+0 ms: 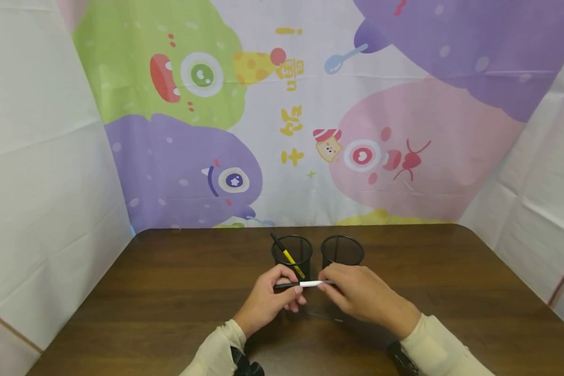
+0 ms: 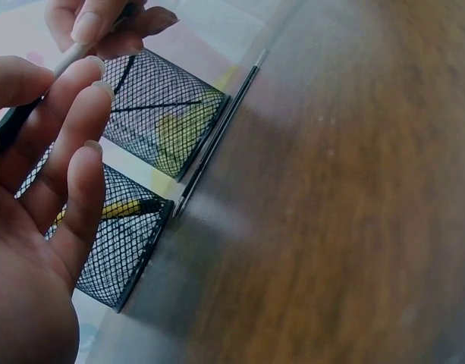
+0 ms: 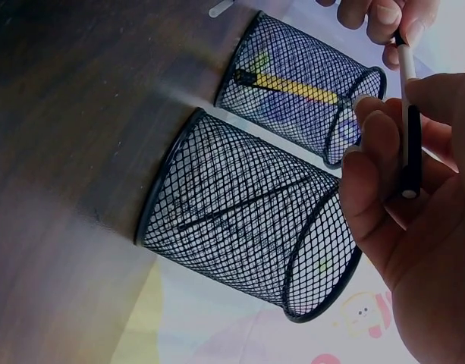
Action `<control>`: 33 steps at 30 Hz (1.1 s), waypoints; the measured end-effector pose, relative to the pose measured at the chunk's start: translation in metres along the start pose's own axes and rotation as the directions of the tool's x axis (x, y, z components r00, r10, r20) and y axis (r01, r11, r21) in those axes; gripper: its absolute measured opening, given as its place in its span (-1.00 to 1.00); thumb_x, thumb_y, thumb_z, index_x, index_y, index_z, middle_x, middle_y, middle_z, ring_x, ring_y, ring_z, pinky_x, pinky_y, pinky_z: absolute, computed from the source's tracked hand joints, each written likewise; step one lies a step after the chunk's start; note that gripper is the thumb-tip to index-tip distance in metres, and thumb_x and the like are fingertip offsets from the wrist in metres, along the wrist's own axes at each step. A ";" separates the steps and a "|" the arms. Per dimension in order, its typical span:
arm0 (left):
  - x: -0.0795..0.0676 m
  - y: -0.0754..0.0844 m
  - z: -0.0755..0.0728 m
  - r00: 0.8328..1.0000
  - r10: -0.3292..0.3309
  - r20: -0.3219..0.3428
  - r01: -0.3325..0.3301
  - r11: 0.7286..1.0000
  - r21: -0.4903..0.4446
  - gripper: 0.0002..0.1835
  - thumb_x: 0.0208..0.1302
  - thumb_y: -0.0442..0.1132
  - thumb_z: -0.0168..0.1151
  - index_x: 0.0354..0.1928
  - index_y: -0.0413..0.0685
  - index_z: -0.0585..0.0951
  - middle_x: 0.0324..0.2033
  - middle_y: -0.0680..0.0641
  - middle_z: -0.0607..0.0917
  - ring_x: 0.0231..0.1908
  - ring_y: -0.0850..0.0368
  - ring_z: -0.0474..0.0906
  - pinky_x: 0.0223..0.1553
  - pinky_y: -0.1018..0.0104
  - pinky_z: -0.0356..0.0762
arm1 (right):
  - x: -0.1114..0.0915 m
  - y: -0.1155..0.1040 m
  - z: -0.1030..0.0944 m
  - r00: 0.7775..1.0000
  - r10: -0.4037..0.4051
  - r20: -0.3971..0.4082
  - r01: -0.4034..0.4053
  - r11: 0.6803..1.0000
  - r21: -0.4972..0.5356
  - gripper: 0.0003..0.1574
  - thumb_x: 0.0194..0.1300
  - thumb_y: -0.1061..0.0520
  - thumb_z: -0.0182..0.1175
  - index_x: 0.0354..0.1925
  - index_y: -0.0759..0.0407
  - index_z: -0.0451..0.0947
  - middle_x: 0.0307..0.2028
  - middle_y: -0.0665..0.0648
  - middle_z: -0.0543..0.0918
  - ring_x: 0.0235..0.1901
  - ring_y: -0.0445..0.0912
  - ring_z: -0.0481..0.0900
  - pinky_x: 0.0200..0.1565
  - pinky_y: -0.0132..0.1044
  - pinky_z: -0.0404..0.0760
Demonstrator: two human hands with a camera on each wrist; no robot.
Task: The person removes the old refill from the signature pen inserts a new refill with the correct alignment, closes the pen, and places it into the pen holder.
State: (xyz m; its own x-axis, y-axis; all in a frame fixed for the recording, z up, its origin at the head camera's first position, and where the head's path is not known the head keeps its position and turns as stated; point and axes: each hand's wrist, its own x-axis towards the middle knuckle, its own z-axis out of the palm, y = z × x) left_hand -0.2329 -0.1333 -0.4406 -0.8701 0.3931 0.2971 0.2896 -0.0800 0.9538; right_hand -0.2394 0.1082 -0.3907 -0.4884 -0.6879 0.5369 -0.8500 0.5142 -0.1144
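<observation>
In the head view, a slim pen with a white middle and black ends [image 1: 310,283] lies level between both hands. My left hand [image 1: 269,295] pinches its left black part between thumb and fingers, other fingers loosely bent. My right hand [image 1: 364,293] grips the other end, with a black end piece [image 3: 411,155] showing past its fingers in the right wrist view. A thin dark pen refill [image 2: 218,140] rests on the table below the hands. Just beyond the hands stand two black mesh pen cups, the left one [image 3: 293,57] and the right one [image 3: 217,182].
A yellow and black pen [image 1: 289,257] leans inside the left cup. Brown wood-grain table [image 1: 169,292] spreads to both sides. A cartoon-printed cloth [image 1: 305,198] hangs behind its back edge, with white cloth walls [image 1: 42,156] at the sides.
</observation>
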 end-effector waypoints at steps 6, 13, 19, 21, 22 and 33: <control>-0.001 0.000 0.000 1.000 -0.014 0.003 0.014 1.000 0.002 -0.76 0.37 -0.33 0.29 -0.12 -0.31 0.44 -0.44 -0.20 0.75 -0.53 0.10 0.66 -0.46 0.15 0.69 | 0.000 -0.001 0.001 1.000 -0.006 0.014 0.006 1.000 0.001 -0.95 0.43 0.08 0.24 -0.24 -0.02 0.58 -0.38 -0.23 0.50 -0.52 -0.39 0.36 -0.47 -0.49 0.44; -0.002 0.002 0.001 1.000 -0.019 0.002 0.019 1.000 -0.007 -0.75 0.37 -0.33 0.29 -0.12 -0.34 0.44 -0.43 -0.26 0.74 -0.53 0.09 0.66 -0.43 0.17 0.70 | 0.000 -0.002 0.002 0.999 0.019 0.028 -0.020 1.000 0.010 -0.92 0.41 0.08 0.26 -0.14 0.01 0.58 -0.32 -0.21 0.56 -0.51 -0.38 0.39 -0.46 -0.47 0.48; 0.000 0.002 0.002 1.000 -0.018 0.006 0.018 1.000 0.001 -0.75 0.38 -0.32 0.29 -0.11 -0.33 0.44 -0.43 -0.23 0.74 -0.53 0.10 0.66 -0.44 0.12 0.70 | 0.000 -0.002 0.002 0.998 0.050 0.029 -0.051 0.999 0.021 -0.81 0.32 0.08 0.35 -0.15 0.00 0.53 -0.38 -0.24 0.51 -0.53 -0.38 0.39 -0.49 -0.48 0.46; -0.001 0.002 0.002 1.000 -0.024 0.004 0.024 1.000 0.001 -0.75 0.38 -0.32 0.29 -0.10 -0.32 0.44 -0.42 -0.22 0.75 -0.53 0.10 0.66 -0.44 0.14 0.70 | 0.000 -0.001 0.002 0.999 0.046 0.028 -0.047 0.999 0.017 -0.81 0.31 0.10 0.36 -0.18 0.00 0.52 -0.39 -0.24 0.49 -0.54 -0.38 0.38 -0.50 -0.48 0.45; -0.001 0.001 0.002 1.000 -0.029 0.004 0.029 1.000 -0.001 -0.75 0.38 -0.32 0.29 -0.10 -0.31 0.43 -0.42 -0.22 0.75 -0.53 0.10 0.66 -0.44 0.15 0.69 | 0.000 -0.001 0.003 0.999 0.042 0.027 -0.042 0.999 0.015 -0.81 0.31 0.11 0.36 -0.19 -0.01 0.52 -0.40 -0.24 0.48 -0.54 -0.38 0.37 -0.50 -0.48 0.44; -0.001 0.001 0.000 0.999 -0.038 0.007 0.038 0.999 -0.008 -0.74 0.40 -0.28 0.28 -0.08 -0.28 0.42 -0.39 -0.24 0.75 -0.51 0.08 0.66 -0.42 0.16 0.70 | 0.000 -0.002 0.003 1.000 -0.006 0.000 0.006 1.000 0.013 -0.91 0.34 0.12 0.33 -0.22 -0.01 0.58 -0.39 -0.23 0.46 -0.55 -0.38 0.32 -0.52 -0.53 0.39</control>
State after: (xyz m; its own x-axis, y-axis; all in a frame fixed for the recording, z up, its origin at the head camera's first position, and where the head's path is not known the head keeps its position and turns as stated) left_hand -0.2319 -0.1333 -0.4396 -0.8775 0.4027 0.2605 0.2533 -0.0721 0.9647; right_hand -0.2384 0.1051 -0.3932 -0.4831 -0.6909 0.5379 -0.8554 0.5035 -0.1216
